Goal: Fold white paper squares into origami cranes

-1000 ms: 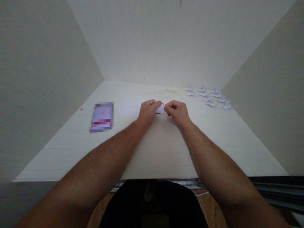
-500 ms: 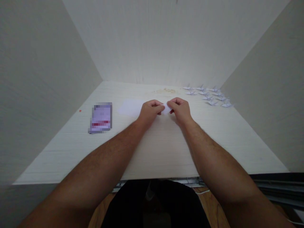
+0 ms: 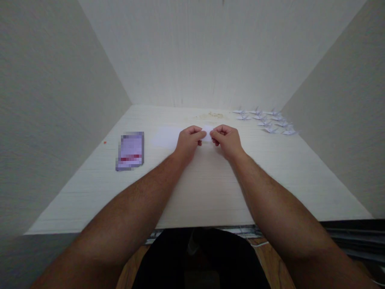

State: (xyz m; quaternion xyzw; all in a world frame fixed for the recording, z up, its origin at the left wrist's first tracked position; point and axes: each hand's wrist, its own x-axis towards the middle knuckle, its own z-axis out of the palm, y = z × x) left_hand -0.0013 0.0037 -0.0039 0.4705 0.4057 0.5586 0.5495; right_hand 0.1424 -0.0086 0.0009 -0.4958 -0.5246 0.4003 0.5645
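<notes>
A small folded piece of white paper (image 3: pixel 207 132) is pinched between both hands above the middle of the white table (image 3: pixel 210 192). My left hand (image 3: pixel 188 142) grips its left side with curled fingers. My right hand (image 3: pixel 227 140) grips its right side, fingers curled as well. Most of the paper is hidden by my fingertips. Just left of my left hand a flat white sheet (image 3: pixel 165 137) lies on the table.
A purple and white packet (image 3: pixel 130 151) lies on the table's left part, with a tiny red speck (image 3: pixel 104 142) beyond it. Several folded paper cranes (image 3: pixel 266 119) stand in rows at the far right. White walls close in on three sides.
Both hands have kept hold of the small paper and shifted it slightly, with the fingers reworking the fold. The view has tilted a little.
</notes>
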